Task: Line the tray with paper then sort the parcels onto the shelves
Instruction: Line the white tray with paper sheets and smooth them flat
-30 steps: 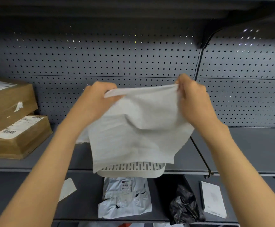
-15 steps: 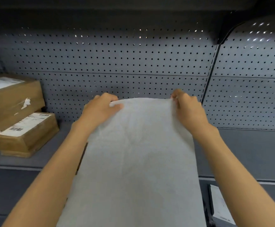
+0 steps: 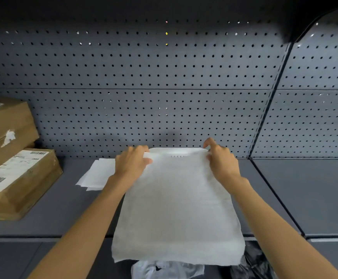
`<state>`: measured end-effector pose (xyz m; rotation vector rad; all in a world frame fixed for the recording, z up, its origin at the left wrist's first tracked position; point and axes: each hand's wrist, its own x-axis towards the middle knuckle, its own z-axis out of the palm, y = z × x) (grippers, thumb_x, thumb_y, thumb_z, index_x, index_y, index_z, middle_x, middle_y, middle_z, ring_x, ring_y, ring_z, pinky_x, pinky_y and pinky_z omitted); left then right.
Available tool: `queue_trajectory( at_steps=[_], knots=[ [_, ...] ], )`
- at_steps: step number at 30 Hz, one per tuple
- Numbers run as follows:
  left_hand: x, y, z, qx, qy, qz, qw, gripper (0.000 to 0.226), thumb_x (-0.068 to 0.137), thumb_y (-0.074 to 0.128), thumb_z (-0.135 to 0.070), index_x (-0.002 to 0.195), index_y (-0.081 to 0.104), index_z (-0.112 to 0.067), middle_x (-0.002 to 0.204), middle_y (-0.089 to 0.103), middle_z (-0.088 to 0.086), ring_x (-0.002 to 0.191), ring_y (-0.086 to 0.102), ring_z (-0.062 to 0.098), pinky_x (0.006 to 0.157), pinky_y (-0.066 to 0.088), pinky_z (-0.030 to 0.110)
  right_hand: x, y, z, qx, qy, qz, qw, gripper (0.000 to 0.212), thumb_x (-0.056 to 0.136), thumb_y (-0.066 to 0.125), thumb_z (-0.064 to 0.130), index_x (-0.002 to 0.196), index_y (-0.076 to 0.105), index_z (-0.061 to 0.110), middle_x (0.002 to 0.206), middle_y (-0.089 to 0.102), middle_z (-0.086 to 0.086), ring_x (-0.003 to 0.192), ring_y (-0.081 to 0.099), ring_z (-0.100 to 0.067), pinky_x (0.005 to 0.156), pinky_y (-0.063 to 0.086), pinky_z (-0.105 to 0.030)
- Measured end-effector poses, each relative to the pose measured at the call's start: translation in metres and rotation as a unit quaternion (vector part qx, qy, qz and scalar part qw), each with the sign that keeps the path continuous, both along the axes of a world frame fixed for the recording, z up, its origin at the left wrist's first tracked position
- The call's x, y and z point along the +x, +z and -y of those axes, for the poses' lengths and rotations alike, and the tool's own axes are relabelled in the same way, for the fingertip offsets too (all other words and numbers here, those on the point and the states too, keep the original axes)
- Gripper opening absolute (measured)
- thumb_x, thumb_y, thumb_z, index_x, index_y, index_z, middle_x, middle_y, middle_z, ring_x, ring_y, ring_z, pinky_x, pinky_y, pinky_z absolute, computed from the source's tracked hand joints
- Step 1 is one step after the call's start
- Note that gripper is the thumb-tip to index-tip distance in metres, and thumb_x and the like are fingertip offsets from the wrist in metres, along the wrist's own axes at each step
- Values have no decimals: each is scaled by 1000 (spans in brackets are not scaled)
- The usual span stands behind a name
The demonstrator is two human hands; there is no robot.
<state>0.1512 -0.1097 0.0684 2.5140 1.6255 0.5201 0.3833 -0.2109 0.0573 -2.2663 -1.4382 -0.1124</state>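
Observation:
A large white paper sheet [image 3: 176, 208] lies spread over the white slotted tray [image 3: 177, 153], of which only the far rim shows. My left hand [image 3: 131, 164] pinches the sheet's far left corner and my right hand [image 3: 221, 161] pinches its far right corner, both pressed down at the tray's back edge. The sheet's near edge hangs over the shelf front. Below it, on the lower shelf, a grey-white parcel bag [image 3: 164, 270] and a black bag [image 3: 252, 264] peek out.
Two brown cardboard boxes [image 3: 13, 178] with labels are stacked at the left of the grey shelf [image 3: 315, 198]. More white paper sheets [image 3: 97, 176] lie flat left of the tray. A perforated back panel [image 3: 164, 97] rises close behind my hands.
My hands have carried the sheet from mid-air down and forward, and it now lies unfolded flat over the tray. The view has tilted upward.

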Motion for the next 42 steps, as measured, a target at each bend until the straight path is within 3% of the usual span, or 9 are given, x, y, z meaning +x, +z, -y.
queue_trajectory(
  at_steps=[10, 15, 18, 21, 23, 25, 28, 32, 42],
  knots=[
    [18, -24, -51, 34, -20, -14, 999, 20, 103, 55, -31, 111, 63, -15, 112, 64, 8, 103, 62, 32, 78, 49, 40, 15, -9, -48, -11, -45, 24, 999, 27, 101, 53, 6, 123, 56, 20, 117, 71, -4, 94, 67, -33, 70, 48, -34],
    [21, -39, -63, 92, -41, 14, 995, 17, 100, 60, -20, 115, 64, -15, 114, 58, 9, 105, 55, 32, 80, 46, 42, 16, -17, -58, -2, -57, 45, 997, 34, 98, 52, 1, 126, 57, 20, 121, 70, -3, 112, 60, -30, 96, 43, -40],
    [22, -40, -61, 159, -84, 24, 983, 47, 81, 78, -2, 124, 65, -16, 112, 63, 11, 96, 61, 33, 80, 51, 45, 9, -18, -56, -14, -52, 75, 996, 43, 99, 53, 7, 139, 48, 23, 139, 56, -2, 129, 49, -29, 104, 38, -41],
    [36, -42, -39, 199, -155, 31, 967, 67, 71, 77, 7, 135, 61, -8, 125, 64, 13, 109, 65, 35, 89, 54, 46, -19, -25, -53, -29, 10, 69, 997, 50, 103, 46, 12, 151, 36, 19, 153, 42, -3, 144, 36, -27, 113, 31, -39],
    [49, -48, -13, 135, -218, -10, 966, 68, 81, 72, -4, 146, 49, -2, 143, 56, 15, 132, 55, 35, 108, 47, 42, -42, -37, -53, -78, 70, 19, 994, 56, 105, 38, 14, 159, 23, 14, 164, 29, -5, 155, 21, -26, 123, 22, -37],
    [55, -59, 4, -21, -229, -78, 970, 69, 101, 48, -17, 160, 14, -6, 168, 20, 11, 155, 19, 34, 125, 21, 42, -58, -50, -51, -151, 109, -27, 982, 65, 105, 35, 12, 163, 6, 14, 171, 9, -3, 159, 2, -28, 128, 11, -38],
    [47, -64, 5, -169, -180, -152, 957, 64, 108, 22, -40, 161, -9, -22, 170, -13, -1, 157, -14, 30, 127, -1, 47, -63, -62, -43, -168, 98, -90, 977, 62, 110, 24, 25, 163, -6, 16, 172, -3, -1, 159, -7, -27, 129, 2, -36],
    [41, -68, -1, -178, -162, -169, 956, 69, 104, 16, -60, 161, -9, -32, 169, -18, -7, 156, -18, 27, 124, -8, 48, -53, -67, -30, -186, 82, -53, 978, 60, 110, 13, 42, 164, -2, 22, 172, -4, 4, 159, -9, -21, 127, -4, -35],
    [35, -63, 26, -81, -114, -222, 965, 73, 104, 10, -58, 161, -8, -17, 170, -11, 9, 158, -10, 27, 127, -4, 47, -33, -58, -2, -169, 56, -59, 982, 66, 109, 14, 46, 163, -1, 13, 172, -9, -3, 158, -14, -23, 128, -7, -35]
  ],
)
